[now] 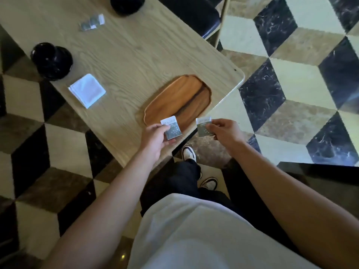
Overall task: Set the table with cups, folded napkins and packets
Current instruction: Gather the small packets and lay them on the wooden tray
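My left hand (155,139) pinches a small grey-and-white packet (172,128) over the near end of an oval wooden tray (174,100). A second packet of the same kind (204,127) is pinched by my right hand (227,133), just past the table's near edge. A folded white napkin (87,90) lies on the wooden table (126,55) at the left. Beside it stands a black cup (52,61). Another black cup (127,3) stands at the far edge, with two more packets (92,23) lying near it.
A black chair (194,14) stands behind the table's far side. The floor (291,84) around is patterned in black, cream and brown tiles. My legs and shoes are below the table's near corner.
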A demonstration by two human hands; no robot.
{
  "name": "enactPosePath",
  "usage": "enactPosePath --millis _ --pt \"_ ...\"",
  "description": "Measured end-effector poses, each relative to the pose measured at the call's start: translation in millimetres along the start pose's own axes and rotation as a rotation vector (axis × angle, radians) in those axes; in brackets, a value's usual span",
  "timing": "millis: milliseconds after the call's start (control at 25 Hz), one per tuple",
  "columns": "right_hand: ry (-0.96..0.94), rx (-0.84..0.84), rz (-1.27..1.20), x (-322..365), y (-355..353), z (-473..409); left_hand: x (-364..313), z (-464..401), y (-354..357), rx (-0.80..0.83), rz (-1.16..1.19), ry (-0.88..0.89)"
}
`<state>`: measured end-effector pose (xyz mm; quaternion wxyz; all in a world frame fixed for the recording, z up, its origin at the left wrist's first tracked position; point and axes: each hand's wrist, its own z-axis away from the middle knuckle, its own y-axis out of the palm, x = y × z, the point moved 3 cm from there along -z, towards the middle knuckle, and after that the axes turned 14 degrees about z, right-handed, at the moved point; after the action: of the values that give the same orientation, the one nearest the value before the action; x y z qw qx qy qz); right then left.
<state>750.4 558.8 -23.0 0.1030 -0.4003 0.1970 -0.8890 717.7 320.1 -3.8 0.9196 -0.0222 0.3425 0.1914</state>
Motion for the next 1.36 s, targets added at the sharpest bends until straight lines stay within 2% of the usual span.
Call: enactPosePath --millis 240,400,640,720,840,920,1080,1360 --pt "-0.051 0.083 0.196 48 21 -72 -2 -49 -5 -0.111 0.135 -0.045" --pt "-0.163 0.127 0.385 78 29 -103 -6 -61 -5 -0.15 0.152 -0.06" --pt "-0.189 0.119 0.603 97 30 -137 -11 -69 4 -0.299 0.086 -0.006" --pt "-0.225 0.123 0.691 98 30 -143 -12 -68 9 -0.341 0.014 0.035" --pt "-0.322 0.106 0.818 104 31 -147 -13 -59 12 -0.448 -0.29 0.19" --pt "-0.369 0.103 0.881 109 32 -148 -11 -54 17 -0.494 -0.393 0.241" --pt "-0.369 0.128 0.98 111 33 -151 -6 -57 19 -0.507 -0.418 0.21" --pt "-0.38 0.152 0.997 112 34 -156 -2 -63 17 -0.521 -0.454 0.196"
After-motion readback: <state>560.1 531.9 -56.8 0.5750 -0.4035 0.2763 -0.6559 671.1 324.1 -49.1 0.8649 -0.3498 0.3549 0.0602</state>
